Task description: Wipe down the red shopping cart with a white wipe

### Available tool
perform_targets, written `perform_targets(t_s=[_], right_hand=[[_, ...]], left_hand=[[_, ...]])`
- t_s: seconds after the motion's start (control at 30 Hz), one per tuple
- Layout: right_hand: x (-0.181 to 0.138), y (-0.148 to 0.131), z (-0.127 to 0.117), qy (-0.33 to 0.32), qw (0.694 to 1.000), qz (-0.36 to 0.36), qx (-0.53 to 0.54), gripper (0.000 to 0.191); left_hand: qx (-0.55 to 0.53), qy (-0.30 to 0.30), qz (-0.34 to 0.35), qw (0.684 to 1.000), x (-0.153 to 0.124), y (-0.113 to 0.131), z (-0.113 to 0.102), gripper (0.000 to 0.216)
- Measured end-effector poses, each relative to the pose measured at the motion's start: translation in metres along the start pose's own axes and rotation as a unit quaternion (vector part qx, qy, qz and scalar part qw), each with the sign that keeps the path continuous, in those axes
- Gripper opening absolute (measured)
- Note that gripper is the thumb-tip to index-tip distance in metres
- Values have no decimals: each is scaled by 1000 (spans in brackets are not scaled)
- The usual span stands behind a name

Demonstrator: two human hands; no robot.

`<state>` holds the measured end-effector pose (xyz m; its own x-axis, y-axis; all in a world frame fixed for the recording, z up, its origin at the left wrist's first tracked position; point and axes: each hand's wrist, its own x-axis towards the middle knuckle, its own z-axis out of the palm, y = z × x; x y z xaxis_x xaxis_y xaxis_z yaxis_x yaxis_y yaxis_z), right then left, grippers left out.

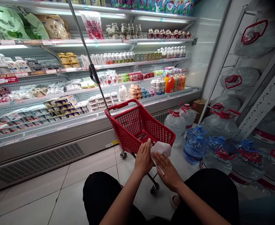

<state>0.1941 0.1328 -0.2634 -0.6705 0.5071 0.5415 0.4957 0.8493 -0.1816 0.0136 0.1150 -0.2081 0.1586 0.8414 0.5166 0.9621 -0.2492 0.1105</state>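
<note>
A white wipe or tissue (162, 147) lies under the fingers of my right hand (166, 170), against the near side of the red shopping basket cart (130, 143). Part of it shows beyond the fingertips and a bit more below the palm. My left hand (144, 158) is beside it, fingers stretched out and close together, its tips by the cart's near rim. Nothing shows in the left hand. The cart has a mesh basket, a long thin metal pole rising at the left, and small wheels below. Both palms are hidden from view.
An open refrigerated shelf unit (45, 134) with dairy packs and bottles runs behind the cart. On the right, large water jugs (196, 147) stand on the floor beside a metal rack (266, 97). My knees frame the tiled floor (81, 178).
</note>
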Motion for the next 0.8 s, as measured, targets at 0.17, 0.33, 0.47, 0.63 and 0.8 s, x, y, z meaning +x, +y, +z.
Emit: perform_targets(t_s=[0.17, 0.33, 0.47, 0.63, 0.8], right_hand=[[5, 49, -14, 6, 999, 45, -8, 64], [29, 85, -10, 31, 993, 111, -8, 60], [29, 72, 5, 54, 990, 130, -14, 64], [16, 26, 3, 46, 996, 73, -11, 68], [31, 36, -4, 53, 998, 28, 1, 79]], left_hand=[[-8, -11, -2, 1000, 0, 4, 0, 114], [4, -25, 8, 1000, 6, 9, 3, 112], [11, -33, 21, 999, 9, 11, 5, 109], [25, -40, 19, 999, 6, 14, 4, 106], [35, -50, 24, 998, 3, 14, 0, 109]])
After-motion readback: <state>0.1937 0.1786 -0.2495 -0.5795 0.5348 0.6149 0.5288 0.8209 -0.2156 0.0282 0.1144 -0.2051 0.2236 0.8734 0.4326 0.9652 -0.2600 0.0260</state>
